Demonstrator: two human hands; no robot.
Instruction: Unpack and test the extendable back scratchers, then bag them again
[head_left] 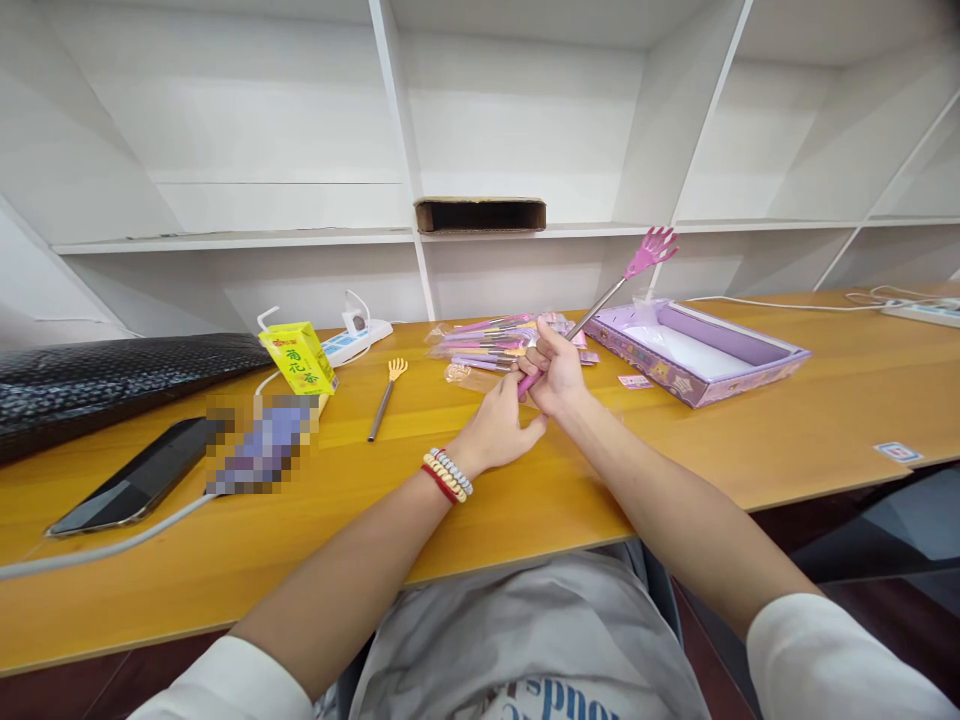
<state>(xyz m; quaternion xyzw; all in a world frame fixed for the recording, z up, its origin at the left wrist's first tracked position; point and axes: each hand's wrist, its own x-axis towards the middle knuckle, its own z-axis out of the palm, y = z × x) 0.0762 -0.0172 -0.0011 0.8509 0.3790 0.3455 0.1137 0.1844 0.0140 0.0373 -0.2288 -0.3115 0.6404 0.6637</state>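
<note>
A pink hand-shaped back scratcher [651,253] with a metal telescopic rod slants up and to the right over the table. My right hand [561,377] is closed around its pink handle, just below the rod. Lower down, my left hand [496,428] pinches the bottom end of the same handle; its fingertips are partly hidden. Behind both hands lies a pile of back scratchers [491,340] in clear wrappers. An orange back scratcher [388,392] with a dark handle rests unwrapped on the table to the left.
An open purple box [697,385] stands on the right of the wooden table [720,450]. A yellow drink carton [300,357], a power strip [356,343], a phone [142,478] and a cable lie left. White shelves rise behind, with a cardboard box [480,202] on one.
</note>
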